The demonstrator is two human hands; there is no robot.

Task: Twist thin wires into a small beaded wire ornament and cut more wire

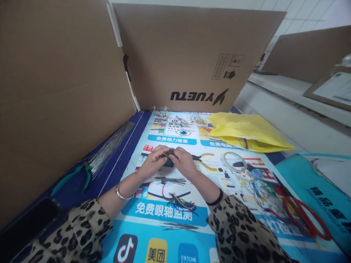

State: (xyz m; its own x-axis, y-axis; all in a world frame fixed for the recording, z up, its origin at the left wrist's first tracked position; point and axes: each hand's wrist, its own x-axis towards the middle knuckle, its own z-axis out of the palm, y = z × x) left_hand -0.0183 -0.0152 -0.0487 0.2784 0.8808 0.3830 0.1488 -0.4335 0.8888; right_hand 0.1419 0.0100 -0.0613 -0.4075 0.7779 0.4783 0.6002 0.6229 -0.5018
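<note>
My left hand and my right hand meet above a printed poster on the table. Both hands have their fingers pinched together on a small dark piece with thin wire; I cannot make out exactly what it is. Just below the hands lies a small bundle of grey wires. Nearer to me sit coloured wire pieces and another few grey wires. Yellow-handled pliers lie right of my right hand.
Cardboard walls stand at the left and back. Long metal wires and teal-handled pliers lie at the left, a dark phone nearer. A yellow bag, tape roll, red wire coil and teal bag lie at the right.
</note>
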